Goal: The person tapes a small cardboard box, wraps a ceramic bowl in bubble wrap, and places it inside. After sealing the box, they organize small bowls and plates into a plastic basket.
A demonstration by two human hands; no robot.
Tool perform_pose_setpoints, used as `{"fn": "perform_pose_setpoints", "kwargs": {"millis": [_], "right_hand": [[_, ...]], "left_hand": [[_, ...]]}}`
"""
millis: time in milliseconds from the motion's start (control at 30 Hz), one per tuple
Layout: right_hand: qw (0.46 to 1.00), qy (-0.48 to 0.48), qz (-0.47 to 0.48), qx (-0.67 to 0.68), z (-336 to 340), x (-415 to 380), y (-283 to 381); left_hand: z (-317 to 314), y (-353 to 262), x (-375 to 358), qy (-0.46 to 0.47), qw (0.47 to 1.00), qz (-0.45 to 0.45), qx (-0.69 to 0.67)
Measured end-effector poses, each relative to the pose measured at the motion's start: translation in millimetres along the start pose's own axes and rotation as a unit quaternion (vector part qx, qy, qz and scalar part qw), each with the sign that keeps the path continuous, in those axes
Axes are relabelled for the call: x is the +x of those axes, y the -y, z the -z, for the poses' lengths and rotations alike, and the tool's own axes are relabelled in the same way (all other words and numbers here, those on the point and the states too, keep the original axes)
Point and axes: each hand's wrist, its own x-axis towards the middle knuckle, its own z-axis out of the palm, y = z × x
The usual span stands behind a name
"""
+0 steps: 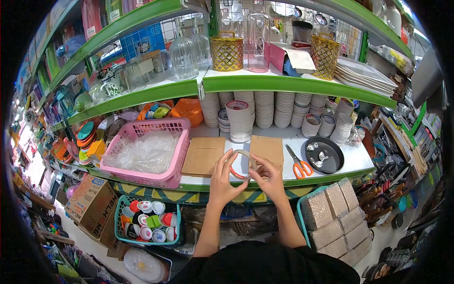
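Observation:
Between my two hands, above the front of the white shelf, is a roll of tape (252, 160) standing on edge, its round opening facing me. My left hand (222, 179) grips its left side with the thumb below and the fingers along the rim. My right hand (268, 179) closes on the right side, its thumb at the lower rim. Behind the hands, one flat brown cardboard piece (204, 157) lies to the left and another cardboard piece (267, 150) to the right. Orange-handled scissors (301, 168) lie right of the hands, beside a round black pan (336, 158) holding several small shiny pieces.
A pink basket (177, 163) of clear plastic wrap stands left. Stacks of white bowls (240, 125) line the back under a green-edged shelf (298, 85). Below are a teal basket (178, 222) of colourful round items and a bin of bubble-wrapped blocks (336, 221).

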Motion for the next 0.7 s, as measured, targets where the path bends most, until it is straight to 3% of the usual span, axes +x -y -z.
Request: {"fn": "perform_pose_setpoints", "kwargs": {"millis": [700], "right_hand": [[0.998,-0.062,0.025,-0.005,-1.6,-1.5,2.3]], "left_hand": [[-1.7,-6.3,3.5,-0.058,0.997,-0.014,0.047]]}}
